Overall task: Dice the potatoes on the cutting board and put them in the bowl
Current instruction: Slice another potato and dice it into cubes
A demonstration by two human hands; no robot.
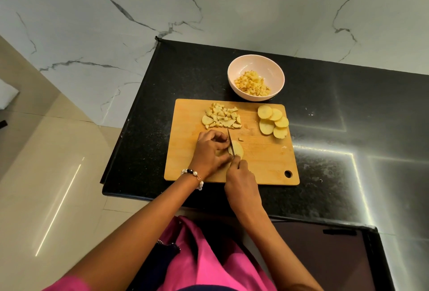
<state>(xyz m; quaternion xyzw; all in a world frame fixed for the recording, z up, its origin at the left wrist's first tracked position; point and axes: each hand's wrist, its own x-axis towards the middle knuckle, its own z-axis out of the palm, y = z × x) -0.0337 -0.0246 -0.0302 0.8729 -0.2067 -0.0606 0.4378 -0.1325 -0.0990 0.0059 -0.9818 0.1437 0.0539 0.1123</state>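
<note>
**Knife set across the slice, blade running toward twelve o'clock**

We are mid-cut on one potato slice (237, 149), which lies flat on the cutting board (262, 158) near its front edge. Our left hand (210, 151) sits at nine o'clock of that slice, fingers curled down and pressing on its left part, knuckles close against the blade. Our right hand (241, 180) comes in from six o'clock, fingers wrapped tight around the handle of the knife (229, 138); the handle itself is hidden inside the fist. The blade's long axis runs from six toward twelve o'clock, its tip pointing slightly toward eleven, and it stands over the slice's left third. The uncut part of the slice lies at three o'clock of the blade, so we judge the next cuts must step that way while the left hand's fingertips follow behind.

Counting: one slice under the knife; five whole slices (272, 122) overlapped in a cluster at the board's far right corner, at about two o'clock from our hands; one loose pile of diced pieces (221, 116) at twelve o'clock, too many to count; one stray cube (241, 139) just right of the blade. One bowl (236, 67) stands beyond the board's far edge, well apart from our hands, already holding a heap of dice (251, 82). One knife, one board.
</note>
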